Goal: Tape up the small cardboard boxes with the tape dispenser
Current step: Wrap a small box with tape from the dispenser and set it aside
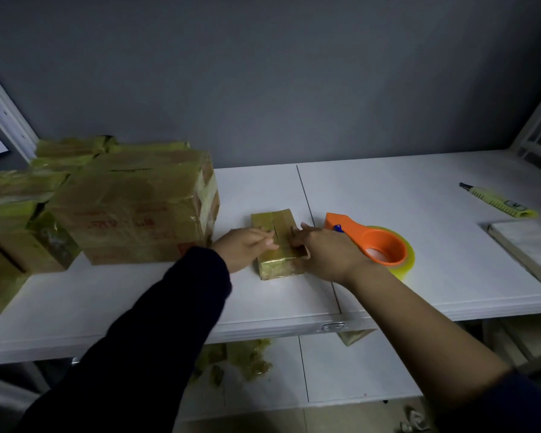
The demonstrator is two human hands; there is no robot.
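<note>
A small cardboard box [275,245] wrapped in yellowish tape lies on the white table [403,195], near the middle. My left hand [247,248] rests on its left side with the fingers laid across the top. My right hand [325,251] presses against the box's right side, fingers bent over its edge. Just right of my right hand lies the orange tape dispenser [372,242] with its roll of yellow clear tape, untouched by either hand.
A pile of taped cardboard boxes [132,207] fills the table's left side. A yellow utility knife [497,203] and a flat white packet [531,248] lie at the right. Tape scraps [238,357] litter the lower shelf.
</note>
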